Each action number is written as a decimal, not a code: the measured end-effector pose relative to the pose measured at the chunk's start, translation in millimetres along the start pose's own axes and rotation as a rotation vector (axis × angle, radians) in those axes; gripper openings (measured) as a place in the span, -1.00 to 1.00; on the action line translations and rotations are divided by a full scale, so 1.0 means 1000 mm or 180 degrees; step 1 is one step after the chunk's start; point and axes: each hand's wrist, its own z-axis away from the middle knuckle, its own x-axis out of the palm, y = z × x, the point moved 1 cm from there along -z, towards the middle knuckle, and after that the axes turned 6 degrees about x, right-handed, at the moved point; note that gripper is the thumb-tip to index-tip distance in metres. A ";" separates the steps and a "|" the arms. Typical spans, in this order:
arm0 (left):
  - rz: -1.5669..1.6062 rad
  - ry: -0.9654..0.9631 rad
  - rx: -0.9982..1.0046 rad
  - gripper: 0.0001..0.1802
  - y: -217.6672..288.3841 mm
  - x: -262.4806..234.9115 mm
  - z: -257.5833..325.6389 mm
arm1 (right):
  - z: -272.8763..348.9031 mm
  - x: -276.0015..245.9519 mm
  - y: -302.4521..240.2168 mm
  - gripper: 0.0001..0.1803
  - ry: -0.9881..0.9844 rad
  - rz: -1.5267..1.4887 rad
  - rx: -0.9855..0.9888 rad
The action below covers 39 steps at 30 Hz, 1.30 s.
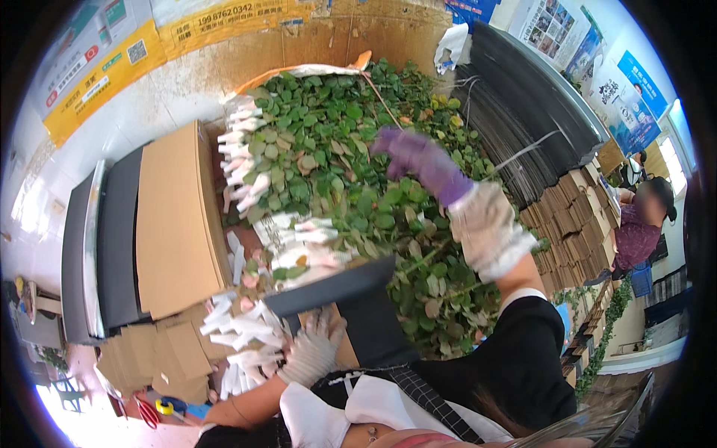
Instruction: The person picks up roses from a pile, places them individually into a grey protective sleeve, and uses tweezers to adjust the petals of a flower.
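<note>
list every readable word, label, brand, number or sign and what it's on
Wording not copied here; print stands on:
Yellow banner, top: large characters, digits, legible.
Yellow poster, upper left: characters, square code; small print unreadable.
Blue poster, right: small print unreadable.
Photo poster, upper right: too small.

Whether the right hand [426, 160], raised over the leaves [321, 142], holds anything cannot be told: its palm is turned from sight. Below the leaves, a black board [332, 287] screens some white wraps [321, 255]; whether the left hand [317, 347] grips it is unclear. Right of the leaves, a person [638, 231] has a blurred face. Far left of the leaves, glare washes over a stool [69, 394]. Above them, rightward, the upper edge cuts a blue poster [470, 10].
</note>
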 end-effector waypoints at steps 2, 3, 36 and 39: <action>0.0722 0.0654 -0.0202 -0.55 0.004 -0.013 -0.010 | -0.065 -0.090 0.034 -0.35 0.1527 -0.0283 0.0081; 0.0442 0.1016 -0.0126 -0.55 0.003 -0.003 -0.007 | -0.092 -0.122 0.053 -0.15 0.1761 -0.0428 0.0238; 0.0839 0.0125 0.0103 -0.51 -0.005 -0.009 -0.009 | 0.073 -0.210 -0.108 -0.63 0.3572 0.4652 0.1546; 0.0811 0.0066 0.0136 -0.51 -0.006 -0.010 -0.004 | 0.080 -0.214 -0.073 -0.73 0.0803 0.5302 0.2596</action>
